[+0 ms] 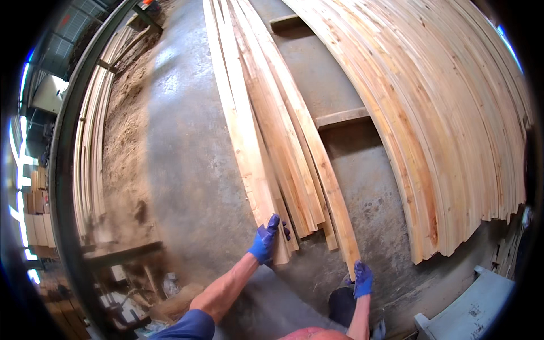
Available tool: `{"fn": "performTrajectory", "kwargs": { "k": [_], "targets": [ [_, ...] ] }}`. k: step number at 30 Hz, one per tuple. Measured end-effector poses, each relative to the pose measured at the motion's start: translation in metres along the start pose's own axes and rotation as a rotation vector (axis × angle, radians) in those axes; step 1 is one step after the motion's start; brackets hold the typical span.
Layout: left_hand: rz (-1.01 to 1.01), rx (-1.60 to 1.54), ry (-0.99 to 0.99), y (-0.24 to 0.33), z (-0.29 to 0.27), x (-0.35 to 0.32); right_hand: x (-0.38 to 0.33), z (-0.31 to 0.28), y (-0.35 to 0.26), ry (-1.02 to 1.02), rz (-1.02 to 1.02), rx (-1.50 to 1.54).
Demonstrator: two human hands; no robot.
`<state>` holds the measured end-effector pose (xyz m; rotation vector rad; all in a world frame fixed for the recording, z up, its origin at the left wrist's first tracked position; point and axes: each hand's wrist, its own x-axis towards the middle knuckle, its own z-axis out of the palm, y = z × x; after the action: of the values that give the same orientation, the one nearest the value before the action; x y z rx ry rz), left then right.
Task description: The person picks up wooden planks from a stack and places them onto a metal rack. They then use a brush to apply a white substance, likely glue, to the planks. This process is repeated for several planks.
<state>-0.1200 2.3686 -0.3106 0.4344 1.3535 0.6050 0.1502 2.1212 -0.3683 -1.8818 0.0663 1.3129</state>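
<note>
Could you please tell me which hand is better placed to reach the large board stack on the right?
Probably the right hand: it is nearer the board stack, while the left hand is farther off, with loose boards in between.

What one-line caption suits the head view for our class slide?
Blue-gloved left hand and right hand hold separate boards beside wide rows of planks.

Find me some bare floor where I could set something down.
Widest is the grey floor between the loose planks and the sawdust to their left. A narrower patch lies between those planks and the big lumber stack, broken by wooden crosspieces. Crowded: between the left hand and right hand, where planks end close together.
</note>
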Motion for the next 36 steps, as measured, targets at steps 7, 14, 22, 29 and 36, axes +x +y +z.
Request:
{"fn": "performTrajectory", "kwargs": {
  "k": [7,14,22,29,36],
  "targets": [
    [0.102,0.154,0.022,0.075,0.042,-0.091,-0.153,0.062,-0.174,0.009,-0.554,-0.214],
    [0.136,0.118,-0.080,0.186,0.071,-0.189,-0.249,0.121,-0.318,-0.183,-0.303,0.120],
    [0.240,0.259,-0.108,0.330,0.083,-0.160,-0.352,0.159,-0.438,-0.234,-0.378,0.004],
    [0.400,0.233,-0.378,0.458,0.113,-0.198,-0.351,0.204,-0.497,-0.230,-0.333,0.115],
    [0.161,0.094,-0.323,0.489,0.082,-0.255,-0.373,0.262,-0.547,-0.220,-0.406,0.127]
  ]
}}
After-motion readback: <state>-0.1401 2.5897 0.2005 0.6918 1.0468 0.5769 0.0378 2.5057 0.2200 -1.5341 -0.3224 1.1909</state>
